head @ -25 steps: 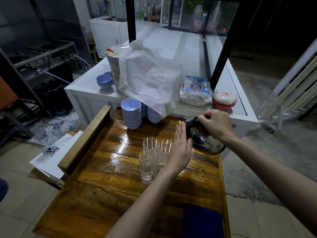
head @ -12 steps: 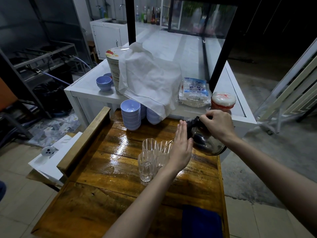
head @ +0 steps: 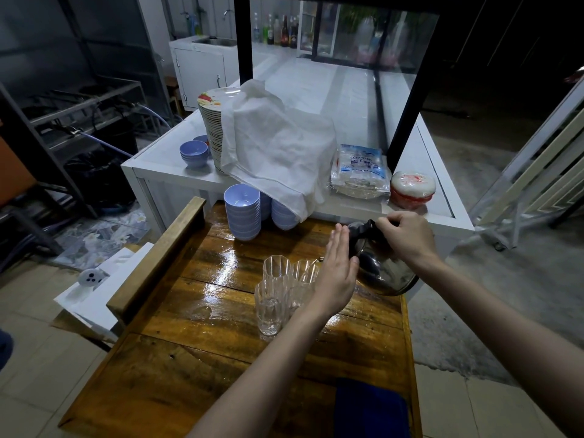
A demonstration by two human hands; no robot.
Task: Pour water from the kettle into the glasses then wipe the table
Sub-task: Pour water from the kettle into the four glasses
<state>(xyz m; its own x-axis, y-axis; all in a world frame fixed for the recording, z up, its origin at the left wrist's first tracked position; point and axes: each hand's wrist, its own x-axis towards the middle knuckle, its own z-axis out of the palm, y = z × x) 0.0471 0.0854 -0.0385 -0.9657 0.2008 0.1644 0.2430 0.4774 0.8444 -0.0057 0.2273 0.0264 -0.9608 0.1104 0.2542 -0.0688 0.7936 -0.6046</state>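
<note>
The kettle (head: 384, 273) is tipped over the far right edge of the wooden table (head: 196, 352), spout toward the glasses (head: 270, 306). Its round, shiny body looks slick and, with water in it, probably heavy. The black handle on top is the safe place to hold it. The right hand (head: 407, 238) grips that handle with curled fingers. The left hand (head: 336, 279) is flat, fingers straight and together, against the kettle's left side, holding nothing.

Just left of the kettle I count four thin, breakable glasses bunched together, one half hidden by the left hand. The wet tabletop may let them slide. One blue cloth (head: 369, 409) lies nearer than the kettle. About three stacks of bowls (head: 242, 213) stand beyond and left of it.
</note>
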